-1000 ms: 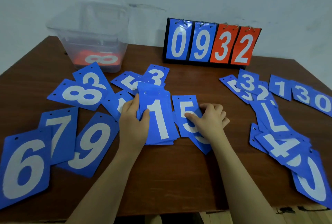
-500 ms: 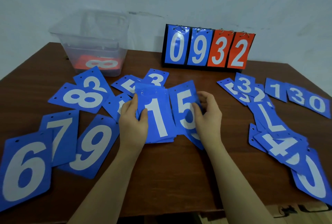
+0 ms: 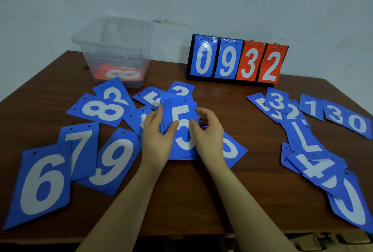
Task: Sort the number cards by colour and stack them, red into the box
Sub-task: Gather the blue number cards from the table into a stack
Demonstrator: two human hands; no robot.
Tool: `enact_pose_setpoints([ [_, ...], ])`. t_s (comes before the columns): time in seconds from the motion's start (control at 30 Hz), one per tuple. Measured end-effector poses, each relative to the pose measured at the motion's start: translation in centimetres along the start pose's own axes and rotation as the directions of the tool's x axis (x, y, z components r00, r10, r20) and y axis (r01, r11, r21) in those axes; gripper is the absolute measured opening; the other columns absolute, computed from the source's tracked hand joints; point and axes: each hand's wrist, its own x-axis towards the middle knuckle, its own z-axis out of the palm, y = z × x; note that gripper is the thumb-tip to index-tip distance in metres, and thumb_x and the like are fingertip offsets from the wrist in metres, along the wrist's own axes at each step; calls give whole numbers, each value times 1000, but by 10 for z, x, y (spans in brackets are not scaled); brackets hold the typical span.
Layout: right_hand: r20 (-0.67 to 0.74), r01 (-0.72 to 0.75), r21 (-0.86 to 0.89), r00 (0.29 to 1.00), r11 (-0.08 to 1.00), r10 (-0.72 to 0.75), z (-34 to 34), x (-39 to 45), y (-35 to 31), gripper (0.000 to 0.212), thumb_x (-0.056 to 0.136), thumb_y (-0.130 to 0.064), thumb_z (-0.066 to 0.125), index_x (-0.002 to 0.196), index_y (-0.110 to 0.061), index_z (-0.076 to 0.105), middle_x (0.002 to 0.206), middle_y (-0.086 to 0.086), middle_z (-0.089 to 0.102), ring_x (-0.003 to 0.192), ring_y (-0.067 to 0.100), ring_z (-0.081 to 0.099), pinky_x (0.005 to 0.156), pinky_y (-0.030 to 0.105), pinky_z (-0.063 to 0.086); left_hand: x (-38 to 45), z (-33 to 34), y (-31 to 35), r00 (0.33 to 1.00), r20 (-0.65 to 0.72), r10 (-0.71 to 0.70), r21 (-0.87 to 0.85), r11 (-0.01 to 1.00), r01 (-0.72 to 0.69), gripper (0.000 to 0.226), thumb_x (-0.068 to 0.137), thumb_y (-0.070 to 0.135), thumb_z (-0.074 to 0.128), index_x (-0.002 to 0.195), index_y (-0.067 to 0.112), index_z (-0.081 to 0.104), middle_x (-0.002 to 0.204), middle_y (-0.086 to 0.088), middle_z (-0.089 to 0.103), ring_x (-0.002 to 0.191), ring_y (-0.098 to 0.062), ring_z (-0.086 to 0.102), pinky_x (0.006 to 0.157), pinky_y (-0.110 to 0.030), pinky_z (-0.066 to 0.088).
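Observation:
A stack of blue number cards [image 3: 182, 130] lies at the table's middle, with a blue 5 card on top. My left hand [image 3: 156, 140] grips the stack's left edge. My right hand [image 3: 210, 132] holds its right edge, thumb on the 5. Loose blue cards lie on the left: a 6 [image 3: 40, 185], a 7 [image 3: 80, 146], a 9 [image 3: 113, 160], an 8 [image 3: 101, 110]. More blue cards [image 3: 314, 150] overlap on the right. The clear plastic box [image 3: 115, 49] at the back left holds a red 8 card [image 3: 121, 74].
A flip scoreboard [image 3: 236, 61] stands at the back middle showing blue 0 and 9, red 3 and 2. The brown wooden table [image 3: 191, 201] ends close to me. A pale wall rises behind.
My right hand lifted the blue 5 card from the table and laid it on the stack, covering the 1. My left hand kept hold of the stack.

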Motion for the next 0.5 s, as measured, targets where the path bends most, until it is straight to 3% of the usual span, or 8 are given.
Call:
enact_pose_setpoints([
  [0.13,-24,22,-157,999,987,-26,-17,3,8,30,86,-20,66,115,-20,62,108,-7,54,105,14,52,81,13,41,0,-2,-1,999,32,-2,13,1000,2,60,90,13,56,143,24,30,132,1,42,110,-2,45,65,5,38],
  [0.23,-22,-109,-460,994,881,111,-45,7,20,47,83,-39,67,125,-19,57,125,1,49,118,23,43,99,35,34,0,-2,-1,998,61,-11,42,999,8,62,91,15,55,144,29,26,130,2,42,111,-5,47,63,0,43],
  [0.3,-12,-194,-597,972,778,234,-60,4,22,61,78,-52,67,129,-22,51,133,2,42,124,25,35,105,40,25,0,-2,-1,998,65,-12,58,998,9,63,91,16,55,144,30,24,129,3,42,111,-5,48,63,-2,43],
  [0.37,12,-219,-664,953,715,303,-65,1,22,70,74,-59,67,130,-23,48,136,3,37,128,26,31,107,42,21,0,-3,0,998,63,-14,72,997,10,63,91,18,55,145,30,23,132,3,41,112,-6,48,65,-4,42],
  [0.5,41,-226,-669,940,708,339,-65,-2,18,69,72,-59,70,127,-22,49,135,4,36,130,26,29,107,42,21,-2,-3,5,999,49,-18,77,997,14,61,92,17,55,145,28,26,134,3,40,108,-2,44,58,1,40],
])
